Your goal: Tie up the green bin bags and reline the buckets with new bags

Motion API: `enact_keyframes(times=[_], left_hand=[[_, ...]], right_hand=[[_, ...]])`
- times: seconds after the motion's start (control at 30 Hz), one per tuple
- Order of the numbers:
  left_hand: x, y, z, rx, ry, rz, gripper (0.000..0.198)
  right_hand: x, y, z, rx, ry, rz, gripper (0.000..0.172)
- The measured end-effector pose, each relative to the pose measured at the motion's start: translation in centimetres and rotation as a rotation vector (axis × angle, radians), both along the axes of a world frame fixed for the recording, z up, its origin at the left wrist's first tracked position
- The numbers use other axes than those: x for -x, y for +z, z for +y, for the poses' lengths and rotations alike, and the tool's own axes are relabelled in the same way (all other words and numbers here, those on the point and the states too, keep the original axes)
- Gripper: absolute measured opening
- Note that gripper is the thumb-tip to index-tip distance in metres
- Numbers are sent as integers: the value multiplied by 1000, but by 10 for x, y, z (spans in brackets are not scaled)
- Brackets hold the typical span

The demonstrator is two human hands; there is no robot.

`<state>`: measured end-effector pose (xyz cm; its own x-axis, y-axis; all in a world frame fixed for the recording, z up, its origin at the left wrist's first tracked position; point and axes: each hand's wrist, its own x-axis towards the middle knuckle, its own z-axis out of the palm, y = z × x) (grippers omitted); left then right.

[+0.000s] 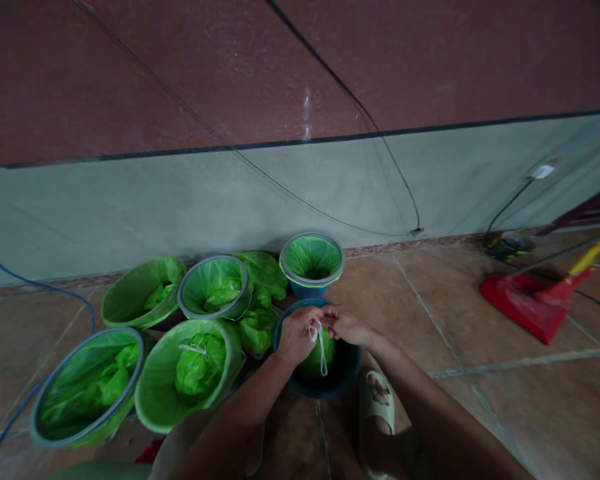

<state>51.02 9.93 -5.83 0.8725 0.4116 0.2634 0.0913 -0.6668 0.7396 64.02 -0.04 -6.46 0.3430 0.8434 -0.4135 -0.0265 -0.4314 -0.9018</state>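
Observation:
Directly in front of me stands a dark blue bin (pixel 351 373), with a green plastic bag (pixel 320 353) inside it. My left hand (pixel 298 333) is over the bin's mouth, its fingers closed on a white drawstring (pixel 323 357) whose loop hangs down over the bag. Beside it, my right hand (pixel 347 326) meets the left fingertips and is pinched at the same drawstring. Exactly how the string runs between the fingers is hidden. Just behind is a smaller blue bin (pixel 312 292) with a grey rim and a green liner.
Several green-lined bins stand to the left, including a pale one (pixel 153 380) holding a tied bag. A green bag (pixel 265 273) lies among them. A blue cable (pixel 75 293) runs at far left. A red dustpan (pixel 525 303) and black can (pixel 510 245) are at right.

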Motion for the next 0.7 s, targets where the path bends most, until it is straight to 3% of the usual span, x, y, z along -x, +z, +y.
enact_keyframes(times=[0.2,0.33,0.47,0.57,0.7], left_hand=[[0,-5,0,-80,88,-80,28],[0,-4,-2,-96,107,12,18],[-1,-6,-1,-111,130,232,21],[1,-12,1,-158,143,469,24],[4,-20,4,-198,163,735,22]], right_hand=[[1,14,-1,6,-49,112,9],[1,6,-1,35,-67,46,8],[2,-3,-1,112,-28,-360,17],[-3,-3,-5,295,-8,-753,23],[-13,-4,-13,500,2,-818,28]])
